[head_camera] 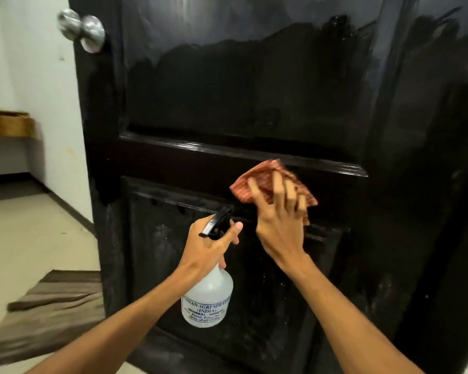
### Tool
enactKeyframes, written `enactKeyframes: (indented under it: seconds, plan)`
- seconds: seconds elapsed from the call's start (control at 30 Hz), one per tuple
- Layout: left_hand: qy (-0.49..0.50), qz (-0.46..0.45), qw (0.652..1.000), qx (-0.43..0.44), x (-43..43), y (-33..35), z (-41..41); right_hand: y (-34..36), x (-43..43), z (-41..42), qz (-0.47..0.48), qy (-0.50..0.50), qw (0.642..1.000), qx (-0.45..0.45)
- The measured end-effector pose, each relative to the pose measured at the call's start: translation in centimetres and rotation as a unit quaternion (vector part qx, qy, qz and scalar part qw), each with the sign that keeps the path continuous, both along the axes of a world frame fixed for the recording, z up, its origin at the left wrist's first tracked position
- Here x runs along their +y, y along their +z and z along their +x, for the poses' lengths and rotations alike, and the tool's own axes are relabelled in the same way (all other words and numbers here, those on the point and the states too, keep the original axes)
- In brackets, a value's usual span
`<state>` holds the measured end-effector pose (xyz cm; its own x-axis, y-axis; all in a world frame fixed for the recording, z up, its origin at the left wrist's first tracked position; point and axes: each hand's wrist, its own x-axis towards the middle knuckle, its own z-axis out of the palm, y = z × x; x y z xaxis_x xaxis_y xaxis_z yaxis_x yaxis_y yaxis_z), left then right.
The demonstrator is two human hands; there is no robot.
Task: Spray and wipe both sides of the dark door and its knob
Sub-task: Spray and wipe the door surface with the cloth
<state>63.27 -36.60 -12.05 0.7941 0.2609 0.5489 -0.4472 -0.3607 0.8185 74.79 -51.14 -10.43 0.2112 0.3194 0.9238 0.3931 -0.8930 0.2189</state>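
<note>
- Right hand (278,220), fingers spread, presses a reddish checked cloth (270,179) flat on the dark door (254,90), at the middle rail.
- Left hand (211,244) grips the spray bottle (208,298) neck.
- Silver knob (85,29) at upper left door edge.

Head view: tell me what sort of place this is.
Probably a room in a home: a dark panelled door with a round metal knob, a striped floor mat and a wooden shelf.

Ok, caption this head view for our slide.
Right hand wipes dark door with cloth; left hand holds spray bottle.
</note>
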Motion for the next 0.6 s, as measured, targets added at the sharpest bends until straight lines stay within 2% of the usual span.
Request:
enactKeyframes:
  seconds: [0.07, 0.1, 0.2, 0.23, 0.3, 0.37, 0.5, 0.6]
  plan:
    - [0.017, -0.005, 1.0, -0.004, 1.4, -0.2, -0.4, -0.8, 2.0, 0.5, -0.129, 0.014, 0.991, -0.018]
    - [0.034, -0.003, 0.999, -0.003, 3.2, -0.5, -0.7, -0.8, 3.5, 0.7, -0.13, 0.031, 0.991, -0.02]
    - [0.068, -0.004, 0.998, -0.002, 6.4, -1.0, -1.2, -0.3, 4.9, 0.3, 0.027, 0.023, 0.999, 0.018]
    - [0.085, -0.01, 0.996, -0.002, 7.7, -1.3, -1.3, -0.8, 6.2, 0.3, 0.034, 0.019, 0.999, 0.004]
    - [0.121, -0.021, 0.992, -0.003, 10.3, -1.9, -1.7, -3.0, 9.6, 0.3, -0.087, 0.042, 0.995, -0.008]
    - [0.153, -0.025, 0.988, 0.001, 12.7, -2.6, -1.9, -4.5, 13.1, 0.3, -0.217, 0.08, 0.973, 0.015]
    - [0.213, -0.035, 0.976, 0.015, 17.9, -4.2, -2.2, -2.2, 20.2, 0.1, -0.227, 0.085, 0.969, 0.035]
    - [0.25, -0.041, 0.967, 0.019, 21.2, -5.0, -2.1, -3.0, 25.0, 0.3, -0.306, 0.075, 0.949, 0.024]
